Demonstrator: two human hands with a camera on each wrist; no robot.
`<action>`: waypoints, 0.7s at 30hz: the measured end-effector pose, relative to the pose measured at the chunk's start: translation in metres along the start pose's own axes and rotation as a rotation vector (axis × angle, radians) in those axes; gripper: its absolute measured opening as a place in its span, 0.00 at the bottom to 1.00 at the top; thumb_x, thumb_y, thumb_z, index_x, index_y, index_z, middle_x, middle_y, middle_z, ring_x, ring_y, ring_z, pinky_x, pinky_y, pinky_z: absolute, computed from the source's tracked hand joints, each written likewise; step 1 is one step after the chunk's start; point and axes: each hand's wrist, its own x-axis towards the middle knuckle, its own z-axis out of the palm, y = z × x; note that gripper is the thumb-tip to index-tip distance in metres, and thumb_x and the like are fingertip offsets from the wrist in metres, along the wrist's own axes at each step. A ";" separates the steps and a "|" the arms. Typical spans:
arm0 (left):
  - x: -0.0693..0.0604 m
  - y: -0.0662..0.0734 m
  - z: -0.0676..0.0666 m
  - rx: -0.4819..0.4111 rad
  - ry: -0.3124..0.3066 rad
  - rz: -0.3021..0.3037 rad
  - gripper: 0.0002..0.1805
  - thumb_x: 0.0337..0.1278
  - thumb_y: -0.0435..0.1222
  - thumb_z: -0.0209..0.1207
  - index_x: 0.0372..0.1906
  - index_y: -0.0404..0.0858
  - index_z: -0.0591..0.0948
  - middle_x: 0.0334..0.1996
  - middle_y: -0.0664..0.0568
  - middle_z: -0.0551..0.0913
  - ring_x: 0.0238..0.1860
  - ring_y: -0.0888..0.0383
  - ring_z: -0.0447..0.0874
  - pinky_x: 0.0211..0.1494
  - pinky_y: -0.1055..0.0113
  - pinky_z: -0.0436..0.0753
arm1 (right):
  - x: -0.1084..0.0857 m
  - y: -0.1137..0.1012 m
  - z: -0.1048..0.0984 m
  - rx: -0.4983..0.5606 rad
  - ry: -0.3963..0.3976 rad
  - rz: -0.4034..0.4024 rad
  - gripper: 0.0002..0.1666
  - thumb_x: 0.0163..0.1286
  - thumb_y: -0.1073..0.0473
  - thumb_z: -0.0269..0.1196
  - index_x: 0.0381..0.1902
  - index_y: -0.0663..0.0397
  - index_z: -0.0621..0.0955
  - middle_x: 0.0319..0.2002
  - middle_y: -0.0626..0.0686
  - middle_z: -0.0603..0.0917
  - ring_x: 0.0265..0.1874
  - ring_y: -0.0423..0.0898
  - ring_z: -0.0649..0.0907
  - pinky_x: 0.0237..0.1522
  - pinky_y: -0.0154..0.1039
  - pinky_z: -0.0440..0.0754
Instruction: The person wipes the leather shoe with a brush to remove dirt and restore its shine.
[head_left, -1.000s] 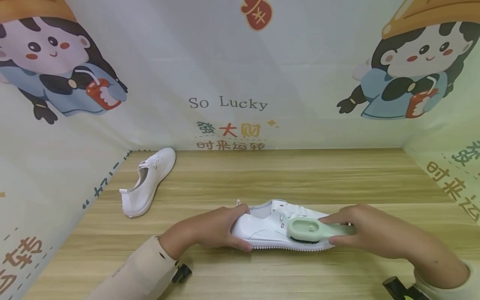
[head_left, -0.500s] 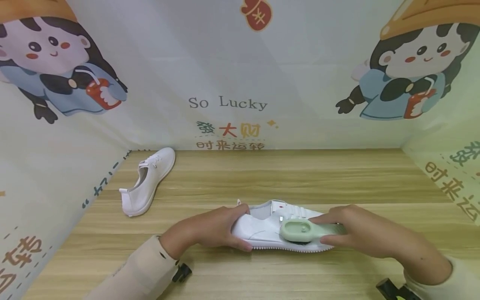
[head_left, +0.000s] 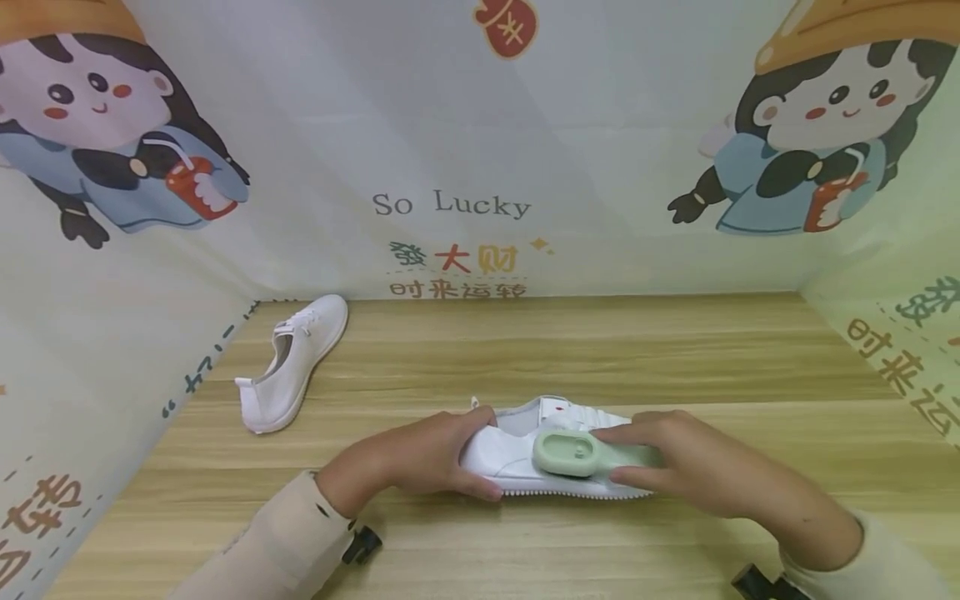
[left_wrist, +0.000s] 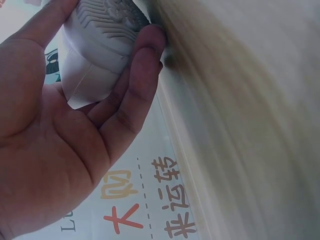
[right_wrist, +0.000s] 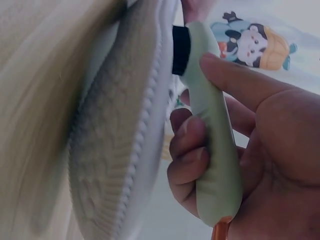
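Observation:
A white shoe (head_left: 510, 454) lies with its toe to the right, tilted so that its ridged sole edge faces the person. Around its heel the left hand (head_left: 427, 454) is curled; the left wrist view shows the fingers (left_wrist: 145, 65) on the heel and sole edge. A pale green brush (head_left: 567, 453) is gripped by its handle in the right hand (head_left: 697, 462), its head over the shoe's near side. In the right wrist view, dark bristles (right_wrist: 181, 50) touch the shoe's side, and curled fingers and thumb hold the green handle (right_wrist: 217, 165).
A second white shoe (head_left: 296, 367) lies at the back left of the wooden surface (head_left: 570, 342), near the left wall. Printed fabric walls (head_left: 337, 150) stand behind and on both sides.
The right hand has moved left with the brush, from the front part of the shoe toward its heel. The left hand keeps its hold on the heel.

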 end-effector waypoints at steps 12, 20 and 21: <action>0.000 0.000 0.000 -0.010 0.001 -0.002 0.30 0.46 0.57 0.73 0.49 0.52 0.72 0.36 0.60 0.80 0.35 0.65 0.78 0.38 0.69 0.77 | 0.014 -0.017 0.023 -0.067 0.104 0.006 0.27 0.68 0.49 0.67 0.63 0.49 0.81 0.28 0.39 0.74 0.24 0.32 0.67 0.28 0.29 0.72; 0.000 0.000 -0.001 -0.007 -0.001 -0.009 0.30 0.46 0.57 0.73 0.49 0.51 0.72 0.36 0.60 0.79 0.34 0.65 0.77 0.38 0.69 0.76 | 0.009 -0.011 0.011 -0.068 0.051 0.024 0.28 0.68 0.46 0.67 0.62 0.50 0.81 0.26 0.39 0.75 0.23 0.32 0.67 0.28 0.30 0.71; -0.001 0.000 -0.001 -0.003 0.001 -0.010 0.30 0.46 0.57 0.73 0.50 0.51 0.72 0.36 0.60 0.79 0.34 0.65 0.77 0.38 0.69 0.76 | 0.008 -0.009 0.009 -0.065 0.043 0.023 0.28 0.68 0.46 0.67 0.62 0.50 0.81 0.27 0.39 0.76 0.24 0.32 0.67 0.28 0.30 0.71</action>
